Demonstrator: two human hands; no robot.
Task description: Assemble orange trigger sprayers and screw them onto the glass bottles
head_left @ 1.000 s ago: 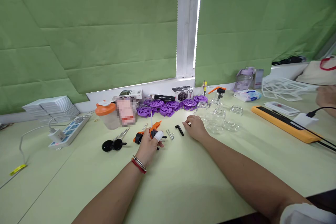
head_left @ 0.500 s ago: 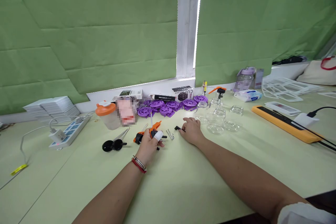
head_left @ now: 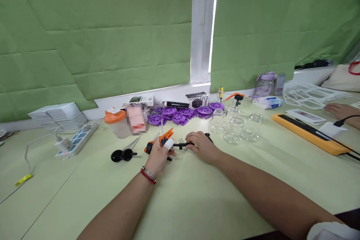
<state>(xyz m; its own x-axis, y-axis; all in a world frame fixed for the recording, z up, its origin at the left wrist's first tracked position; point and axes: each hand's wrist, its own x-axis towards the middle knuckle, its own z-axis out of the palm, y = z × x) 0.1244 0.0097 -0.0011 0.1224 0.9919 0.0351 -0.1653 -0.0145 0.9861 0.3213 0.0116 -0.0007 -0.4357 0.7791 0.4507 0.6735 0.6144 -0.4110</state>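
Note:
My left hand [head_left: 158, 154], with a white wrap on the thumb, is closed around an orange-and-black clamp-like piece [head_left: 168, 134]. Much of that piece is covered by the fingers. Between the hands lies a thin black rod-like part [head_left: 180, 145], its left end at the clamp-like piece. Whether the two are joined cannot be made out. My right hand [head_left: 204, 147] has its fingers closed on the rod's right end; another black end [head_left: 209, 137] shows beyond the knuckles. Small metal pins [head_left: 184, 143] lie partly hidden behind the rod.
Two black discs with metal rods [head_left: 123, 155] lie at the left. Behind stand purple wheel-like parts [head_left: 179, 119], an orange-lidded shaker [head_left: 116, 127] and a box [head_left: 198, 101]. Glass jars [head_left: 236, 123] and an orange power strip [head_left: 309, 134] are at the right, near another person's hand [head_left: 339, 111].
My right hand has brought the black rod-like part left and up to the piece in my left hand, which stays nearly still. Another person's hand has appeared at the far right.

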